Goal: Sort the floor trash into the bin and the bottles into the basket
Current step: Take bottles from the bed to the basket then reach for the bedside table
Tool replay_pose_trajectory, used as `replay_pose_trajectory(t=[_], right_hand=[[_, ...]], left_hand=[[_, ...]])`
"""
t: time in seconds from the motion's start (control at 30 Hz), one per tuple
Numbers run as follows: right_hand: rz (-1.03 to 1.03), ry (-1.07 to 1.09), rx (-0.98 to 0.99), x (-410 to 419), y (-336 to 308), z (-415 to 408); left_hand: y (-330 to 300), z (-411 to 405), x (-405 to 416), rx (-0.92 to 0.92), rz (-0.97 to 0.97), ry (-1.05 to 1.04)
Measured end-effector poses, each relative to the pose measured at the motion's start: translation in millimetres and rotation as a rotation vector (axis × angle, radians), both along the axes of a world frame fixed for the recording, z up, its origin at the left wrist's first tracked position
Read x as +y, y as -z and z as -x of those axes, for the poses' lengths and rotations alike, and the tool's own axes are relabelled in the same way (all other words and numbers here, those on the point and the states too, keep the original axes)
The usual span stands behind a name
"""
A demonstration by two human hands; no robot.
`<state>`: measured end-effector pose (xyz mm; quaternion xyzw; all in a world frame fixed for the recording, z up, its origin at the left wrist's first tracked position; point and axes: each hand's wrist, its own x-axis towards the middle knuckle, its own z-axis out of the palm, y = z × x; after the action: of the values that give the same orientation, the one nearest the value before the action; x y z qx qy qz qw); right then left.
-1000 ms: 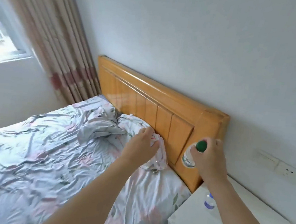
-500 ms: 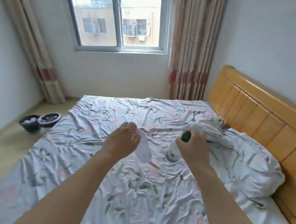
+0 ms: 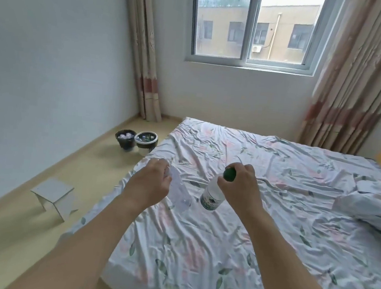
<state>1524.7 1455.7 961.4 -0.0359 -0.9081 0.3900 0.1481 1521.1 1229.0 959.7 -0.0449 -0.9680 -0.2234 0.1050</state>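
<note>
- Head view, looking down over two bare forearms held out above a bed (image 3: 270, 222) with a rumpled floral sheet.
- Right hand (image 3: 241, 184) is curled around the neck of a clear plastic bottle with a green cap (image 3: 212, 193); the cap points up and away from the person, the base hangs down toward the sheet, so the long axis runs steeply with a slight tilt.
- Left hand (image 3: 151, 182) pinches the top of a second clear bottle (image 3: 180, 190); its body hangs down and to the right; blur hides its cap.
- Both bottles are in the air over the bed's left part, just beside each other.
- On the floor near the far bed corner stand a dark bin (image 3: 125, 139) and a pale-rimmed basket (image 3: 146, 142), touching; each holds small items, too small to identify.
- A folded cardboard piece (image 3: 54, 195) stands on the floor, left of the bed.
</note>
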Motion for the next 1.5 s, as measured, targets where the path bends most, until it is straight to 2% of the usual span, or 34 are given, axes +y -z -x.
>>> replay_pose_trajectory(t=[0.2,0.4,0.57,0.9,1.23,1.5], right_hand=[[0.042,-0.052,0.003,-89.4,12.0,92.8],[0.111,-0.076,0.001,-166.0,5.0,185.0],[0.076,-0.115,0.006,-238.5,-2.3,242.4],[0.036,-0.154,0.003,-440.3,10.1,320.2],[0.058,-0.179,-0.015,-698.7,14.3,377.5],[0.000,-0.101,-0.052,-781.5,31.6,449.3]], left_hand=[[9.1,76.6,-83.4,-0.045,0.019,-0.037],[-12.3,158.1,-163.8,-0.031,0.097,-0.072],[-20.1,211.2,-236.1,-0.009,0.069,-0.097],[-6.2,279.9,-438.4,0.013,0.052,-0.124],[-16.9,332.5,-716.8,-0.004,0.046,-0.149],[21.3,420.6,-806.9,-0.071,-0.093,-0.109]])
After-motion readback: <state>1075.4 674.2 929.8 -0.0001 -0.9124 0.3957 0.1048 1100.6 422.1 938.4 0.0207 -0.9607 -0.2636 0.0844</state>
